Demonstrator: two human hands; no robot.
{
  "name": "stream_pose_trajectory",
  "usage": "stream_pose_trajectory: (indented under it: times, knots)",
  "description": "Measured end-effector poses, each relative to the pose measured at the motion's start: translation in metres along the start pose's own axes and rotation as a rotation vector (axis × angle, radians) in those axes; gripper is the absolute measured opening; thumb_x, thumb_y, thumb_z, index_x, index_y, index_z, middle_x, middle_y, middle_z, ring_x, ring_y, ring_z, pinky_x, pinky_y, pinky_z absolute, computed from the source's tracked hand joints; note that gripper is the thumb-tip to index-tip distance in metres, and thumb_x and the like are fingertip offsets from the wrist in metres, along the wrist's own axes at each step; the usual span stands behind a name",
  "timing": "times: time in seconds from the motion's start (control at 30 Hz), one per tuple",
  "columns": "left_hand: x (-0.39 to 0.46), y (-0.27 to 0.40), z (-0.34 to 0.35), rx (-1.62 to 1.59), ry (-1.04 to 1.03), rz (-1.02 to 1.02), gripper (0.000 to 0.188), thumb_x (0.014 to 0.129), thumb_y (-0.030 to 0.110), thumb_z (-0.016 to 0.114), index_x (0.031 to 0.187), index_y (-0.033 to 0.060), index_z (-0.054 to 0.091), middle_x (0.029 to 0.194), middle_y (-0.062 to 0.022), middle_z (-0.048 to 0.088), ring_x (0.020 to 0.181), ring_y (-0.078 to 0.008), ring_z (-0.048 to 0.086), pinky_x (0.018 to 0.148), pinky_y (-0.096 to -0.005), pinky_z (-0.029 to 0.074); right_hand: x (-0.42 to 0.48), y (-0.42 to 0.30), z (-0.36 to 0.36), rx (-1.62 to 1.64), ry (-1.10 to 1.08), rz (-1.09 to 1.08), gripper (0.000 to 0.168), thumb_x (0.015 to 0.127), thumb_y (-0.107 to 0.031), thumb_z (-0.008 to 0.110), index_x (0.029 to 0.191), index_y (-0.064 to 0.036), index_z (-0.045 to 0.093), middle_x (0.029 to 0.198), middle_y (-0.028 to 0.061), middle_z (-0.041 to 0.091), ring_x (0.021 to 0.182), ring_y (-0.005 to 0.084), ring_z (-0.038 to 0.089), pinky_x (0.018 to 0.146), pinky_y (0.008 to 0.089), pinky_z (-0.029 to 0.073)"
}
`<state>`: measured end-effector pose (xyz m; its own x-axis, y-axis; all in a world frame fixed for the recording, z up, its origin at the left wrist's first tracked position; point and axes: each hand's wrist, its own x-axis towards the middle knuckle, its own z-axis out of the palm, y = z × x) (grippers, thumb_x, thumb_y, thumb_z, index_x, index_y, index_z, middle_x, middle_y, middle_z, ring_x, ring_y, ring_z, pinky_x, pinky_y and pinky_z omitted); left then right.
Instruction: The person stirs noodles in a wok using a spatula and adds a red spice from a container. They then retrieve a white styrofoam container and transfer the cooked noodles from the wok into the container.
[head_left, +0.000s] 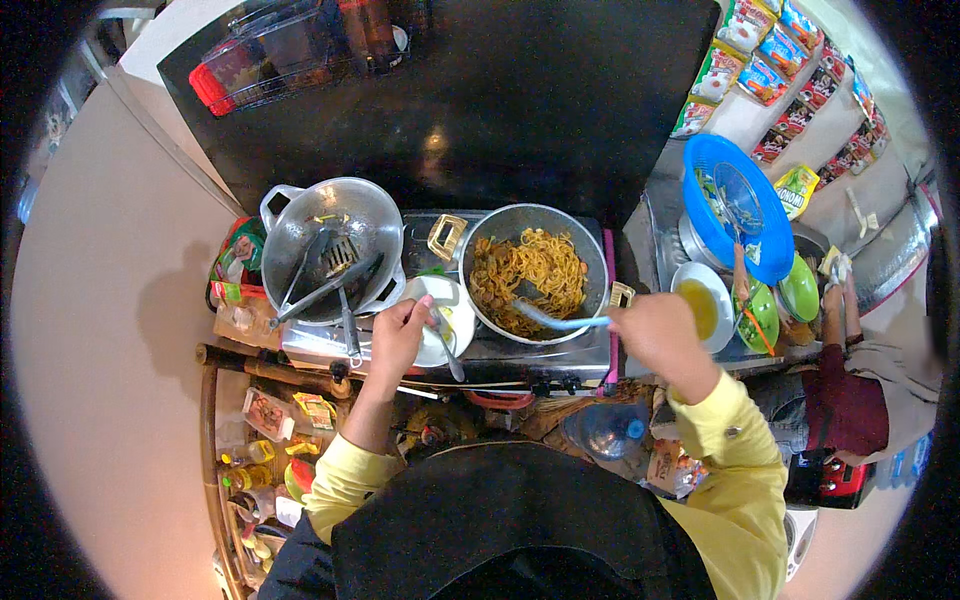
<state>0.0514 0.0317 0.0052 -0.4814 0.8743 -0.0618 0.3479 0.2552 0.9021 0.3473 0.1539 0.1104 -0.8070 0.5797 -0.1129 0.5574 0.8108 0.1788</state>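
My right hand (656, 334) is closed on the handle of a light-blue spatula (562, 322), whose head rests among fried noodles (551, 262) in a two-handled cooking pot (602, 289). The noodles lie around a bare patch in the pot. At the pot's left, my left hand (401, 334) is over the edge of a white plate (461, 341), its fingers at a metal spoon (450, 352); whether they grip the spoon or the plate I cannot tell. Farther left stands an aluminium wok (386, 217) with a black slotted turner (341, 259) and other utensils in it.
At the right are a blue plastic basket (784, 244), a white bowl (724, 330) of yellow liquid and green bowls (799, 289). Another person (847, 397) is beyond them, hands near the counter. A wire rack (292, 67) stands behind; a bamboo shelf (210, 450) is lower left.
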Motion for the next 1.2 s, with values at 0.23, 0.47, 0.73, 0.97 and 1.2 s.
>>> stream_pose_trajectory:
  times: [0.23,0.47,0.73,0.97,1.2]
  knots:
    - [0.004,0.005,0.013,-0.081,0.207,0.256,0.012,0.08,0.011,0.057,0.087,0.0012,0.061,0.056,-0.0018,0.048,0.051,-0.0078,0.041,0.049,-0.0233,0.035,0.039,-0.007,0.067,0.032,0.173,0.295,0.016,0.077,-0.016,0.047,0.081,-0.007,0.06,0.058,0.0101,0.058,0.055,0.026,0.06,0.047,0.039,0.046]
    - [0.003,0.008,0.004,0.027,-0.042,-0.007,0.014,0.08,0.006,0.053,0.09,-0.0011,0.06,0.06,-0.0047,0.056,0.05,-0.0077,0.046,0.05,-0.0228,0.037,0.051,-0.009,0.074,0.051,0.157,0.351,0.024,0.08,-0.021,0.047,0.078,-0.002,0.061,0.058,0.0137,0.058,0.053,0.028,0.06,0.047,0.0418,0.046]
    - [0.0,-0.004,-0.006,-0.077,0.042,0.121,0.016,0.08,0.004,0.052,0.094,-0.0004,0.059,0.065,-0.0046,0.059,0.056,-0.0064,0.049,0.052,-0.0215,0.039,0.014,-0.032,0.01,0.215,-0.045,0.178,0.016,0.077,-0.024,0.053,0.074,-0.012,0.062,0.06,0.0109,0.058,0.058,0.0293,0.059,0.051,0.0426,0.045]
    - [-0.006,0.007,-0.018,-0.076,-0.004,0.093,0.016,0.081,0.005,0.052,0.095,0.0,0.059,0.067,-0.0039,0.059,0.057,-0.0064,0.05,0.052,-0.0209,0.039,0.077,-0.043,0.057,0.196,0.069,0.436,0.021,0.077,-0.017,0.048,0.071,-0.004,0.064,0.067,0.014,0.061,0.063,0.0295,0.062,0.053,0.04,0.049]
    - [-0.021,-0.003,-0.035,-0.134,-0.03,0.091,0.016,0.083,0.008,0.052,0.096,0.0002,0.058,0.066,-0.0044,0.057,0.06,-0.0077,0.052,0.055,-0.0224,0.04,0.046,-0.006,0.02,0.045,0.16,0.487,0.02,0.074,-0.019,0.051,0.068,-0.004,0.064,0.065,0.014,0.061,0.059,0.0283,0.062,0.049,0.0393,0.048]
